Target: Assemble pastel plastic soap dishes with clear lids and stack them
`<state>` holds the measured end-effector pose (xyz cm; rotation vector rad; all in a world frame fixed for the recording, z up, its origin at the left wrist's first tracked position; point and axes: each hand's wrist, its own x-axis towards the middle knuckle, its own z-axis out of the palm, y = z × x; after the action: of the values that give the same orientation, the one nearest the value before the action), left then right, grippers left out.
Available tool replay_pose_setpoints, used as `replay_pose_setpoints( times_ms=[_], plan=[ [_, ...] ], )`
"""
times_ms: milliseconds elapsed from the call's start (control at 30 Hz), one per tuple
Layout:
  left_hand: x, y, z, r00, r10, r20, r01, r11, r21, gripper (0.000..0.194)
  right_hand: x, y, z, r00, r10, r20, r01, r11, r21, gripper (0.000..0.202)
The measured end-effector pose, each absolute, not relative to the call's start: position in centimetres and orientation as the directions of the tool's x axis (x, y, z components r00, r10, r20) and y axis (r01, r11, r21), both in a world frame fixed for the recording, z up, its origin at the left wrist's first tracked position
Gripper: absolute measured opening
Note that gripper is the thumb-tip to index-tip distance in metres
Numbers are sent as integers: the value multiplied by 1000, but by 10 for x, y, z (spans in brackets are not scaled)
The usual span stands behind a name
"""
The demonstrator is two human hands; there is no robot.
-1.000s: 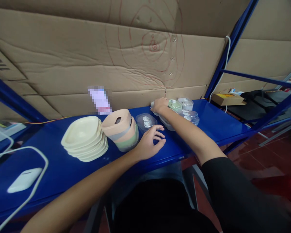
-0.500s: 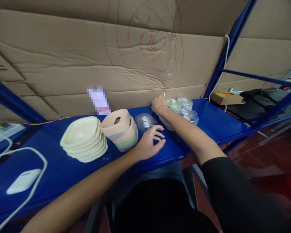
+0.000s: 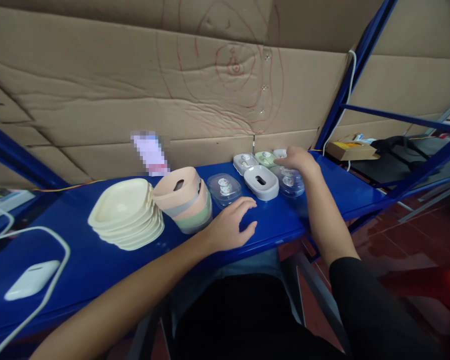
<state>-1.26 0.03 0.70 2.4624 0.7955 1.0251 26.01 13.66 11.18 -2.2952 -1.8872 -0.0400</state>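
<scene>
My left hand (image 3: 230, 226) hovers at the front of the blue table, open, fingers bent and thumb apart, holding nothing. Just behind it lies a clear plastic lid (image 3: 218, 186) with round stickers. My right hand (image 3: 299, 159) is stretched over the far-right group, fingers out and nothing visible in them; whether it touches anything is hidden. Under and around it are clear plastic lids (image 3: 290, 184), a green case (image 3: 265, 158) and a partly covered white case (image 3: 279, 153). A grey case (image 3: 244, 161) and a light-grey slotted oval shell (image 3: 264, 186) sit to its left.
Left of my left hand stand nested pink, grey and green shells (image 3: 182, 197) and a stack of cream square trays (image 3: 125, 210). A white box-like device (image 3: 32, 280) and a white cable (image 3: 62, 250) lie further left. A cardboard wall (image 3: 116, 75) rises behind the blue table (image 3: 78, 250).
My right hand has moved right, from the grey case to above the clear lids, uncovering the light-grey slotted shell. My left hand has barely shifted, its fingers slightly closer together.
</scene>
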Motion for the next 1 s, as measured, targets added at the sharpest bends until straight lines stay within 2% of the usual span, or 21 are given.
replay_pose_setpoints(
  times_ms=[100, 167, 233, 367, 467, 600, 700, 800, 867, 1000],
  plan=[
    [-13, -1, 8, 604, 609, 514, 381, -787, 485, 39, 283, 141, 110, 154, 985, -81, 982, -161, -99, 54],
    [-13, 0, 8, 614, 607, 505, 387, -789, 477, 39, 288, 143, 109, 141, 980, -138, 983, -155, -97, 56],
    [-13, 0, 7, 621, 603, 501, 392, -792, 468, 40, 287, 143, 108, 131, 986, -107, 985, -142, -102, 57],
    [-13, 1, 4, 646, 591, 482, 416, -803, 427, 37, 266, 134, 105, 41, 989, 145, 993, -25, -114, 61],
    [-12, 1, 3, 668, 595, 448, 454, -802, 388, 34, 239, 123, 102, -89, 962, 257, 993, 105, -46, 58],
    [-12, 3, 2, 672, 574, 468, 474, -819, 324, 29, 208, 112, 94, -153, 966, 207, 988, 142, 65, 46],
    [-12, 4, 5, 660, 507, 555, 480, -852, 207, 26, 200, 111, 89, -142, 980, 142, 988, 133, 73, 42],
    [-12, 5, 7, 623, 457, 634, 517, -850, 105, 25, 201, 113, 87, -139, 980, 140, 989, 130, 73, 39],
    [-12, 5, 8, 595, 456, 661, 535, -839, 97, 25, 204, 115, 87, -140, 978, 155, 989, 131, 69, 38],
    [-10, 5, 5, 535, 502, 679, 531, -825, 191, 25, 208, 118, 86, -141, 972, 188, 989, 132, 60, 38]
  ],
)
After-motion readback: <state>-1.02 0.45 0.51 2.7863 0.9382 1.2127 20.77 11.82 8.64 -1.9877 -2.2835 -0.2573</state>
